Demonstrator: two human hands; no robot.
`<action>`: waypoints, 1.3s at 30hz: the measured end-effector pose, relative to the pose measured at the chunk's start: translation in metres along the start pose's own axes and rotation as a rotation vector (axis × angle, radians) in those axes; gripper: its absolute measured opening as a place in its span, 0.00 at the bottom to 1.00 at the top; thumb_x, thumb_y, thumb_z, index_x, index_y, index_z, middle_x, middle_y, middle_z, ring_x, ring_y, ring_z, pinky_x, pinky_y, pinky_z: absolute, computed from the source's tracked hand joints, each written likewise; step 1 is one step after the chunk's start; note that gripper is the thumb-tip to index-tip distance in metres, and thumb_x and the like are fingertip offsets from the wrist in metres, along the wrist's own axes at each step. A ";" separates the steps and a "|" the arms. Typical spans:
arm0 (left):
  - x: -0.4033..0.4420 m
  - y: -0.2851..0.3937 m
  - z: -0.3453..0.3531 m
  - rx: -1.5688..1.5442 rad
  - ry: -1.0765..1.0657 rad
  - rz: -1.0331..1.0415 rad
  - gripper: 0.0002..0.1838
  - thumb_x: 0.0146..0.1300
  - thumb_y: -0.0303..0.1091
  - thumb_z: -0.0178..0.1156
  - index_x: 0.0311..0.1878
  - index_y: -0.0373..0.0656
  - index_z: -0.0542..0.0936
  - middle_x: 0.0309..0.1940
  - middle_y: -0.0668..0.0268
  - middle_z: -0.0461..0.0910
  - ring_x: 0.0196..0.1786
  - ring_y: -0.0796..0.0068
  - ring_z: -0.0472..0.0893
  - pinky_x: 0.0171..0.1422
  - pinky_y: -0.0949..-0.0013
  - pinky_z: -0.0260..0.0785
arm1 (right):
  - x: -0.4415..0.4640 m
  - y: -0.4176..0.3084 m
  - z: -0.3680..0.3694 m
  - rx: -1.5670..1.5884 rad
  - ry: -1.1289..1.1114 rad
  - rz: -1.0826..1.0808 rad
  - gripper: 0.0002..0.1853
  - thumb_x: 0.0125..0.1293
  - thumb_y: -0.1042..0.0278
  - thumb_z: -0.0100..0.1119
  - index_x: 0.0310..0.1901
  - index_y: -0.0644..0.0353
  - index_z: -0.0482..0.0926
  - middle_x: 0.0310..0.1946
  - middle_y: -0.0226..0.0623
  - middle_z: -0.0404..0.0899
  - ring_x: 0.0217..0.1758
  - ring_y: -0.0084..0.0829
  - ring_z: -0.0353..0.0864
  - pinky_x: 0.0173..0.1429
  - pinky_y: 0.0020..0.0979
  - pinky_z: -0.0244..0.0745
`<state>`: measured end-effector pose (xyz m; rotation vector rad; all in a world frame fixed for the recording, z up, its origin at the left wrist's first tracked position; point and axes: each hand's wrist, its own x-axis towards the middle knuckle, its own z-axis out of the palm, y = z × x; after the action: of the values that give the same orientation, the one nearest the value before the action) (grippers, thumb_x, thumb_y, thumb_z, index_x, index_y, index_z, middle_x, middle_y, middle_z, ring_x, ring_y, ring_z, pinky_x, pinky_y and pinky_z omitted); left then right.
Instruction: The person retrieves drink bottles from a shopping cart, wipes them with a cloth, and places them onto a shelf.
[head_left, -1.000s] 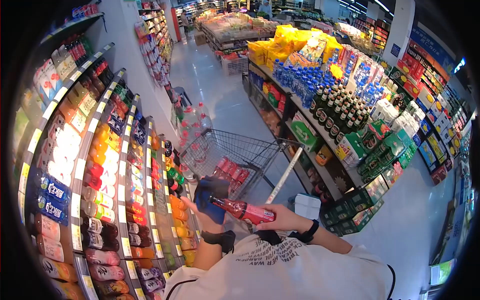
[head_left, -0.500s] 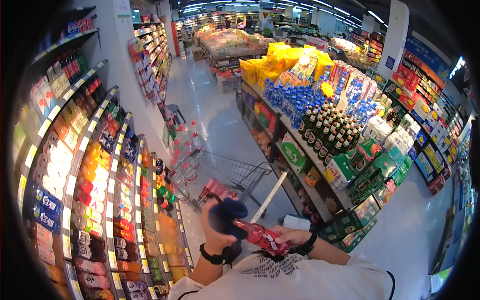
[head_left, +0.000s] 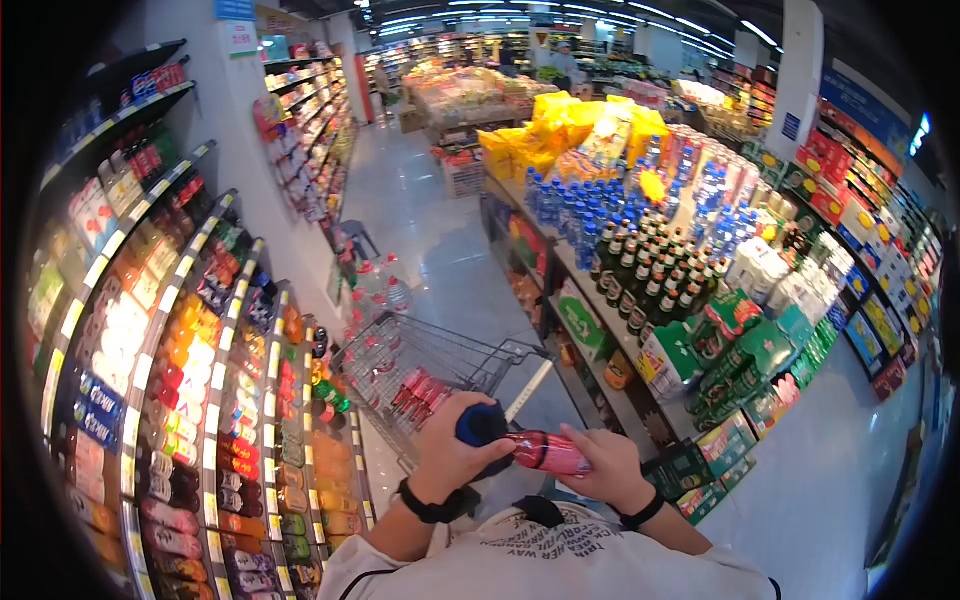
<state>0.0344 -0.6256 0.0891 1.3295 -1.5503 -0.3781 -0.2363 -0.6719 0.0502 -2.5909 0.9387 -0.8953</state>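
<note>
My right hand (head_left: pixel 614 466) is wrapped around a red-pink drink bottle (head_left: pixel 550 452), which lies nearly level in front of my chest. My left hand (head_left: pixel 450 446) is closed around a dark blue, cloth-like bundle (head_left: pixel 482 424) at the bottle's left end. That end of the bottle is partly hidden by the bundle and my fingers. Just beyond my hands is a wire shopping cart (head_left: pixel 470 348), with several red drink bottles (head_left: pixel 418 392) inside it.
Drink shelves (head_left: pixel 215 420) rise close on the left. On the right, a display counter (head_left: pixel 560 262) carries green beer bottles (head_left: pixel 650 270), blue-capped bottles (head_left: pixel 580 205) and yellow bags (head_left: pixel 570 125). Large clear bottles (head_left: pixel 385 285) stand on the floor past the cart, near a stool (head_left: pixel 358 238).
The bottle has turned from a slant to nearly level. My left hand has closed further over the blue bundle, and my right hand has shifted slightly right. The view has tilted a little.
</note>
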 end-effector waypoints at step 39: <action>-0.143 -0.056 -0.038 -0.861 0.571 -0.126 0.47 0.70 0.76 0.33 0.68 0.40 0.69 0.61 0.55 0.75 0.64 0.58 0.75 0.73 0.52 0.67 | 0.066 -0.130 0.132 1.191 -0.831 0.140 0.29 0.59 0.46 0.73 0.49 0.64 0.79 0.33 0.38 0.84 0.34 0.31 0.83 0.40 0.35 0.76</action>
<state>0.0789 -0.5071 -0.0051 0.7444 -0.6816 -0.5948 -0.0498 -0.6126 0.0318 -1.5306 0.1844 -0.1308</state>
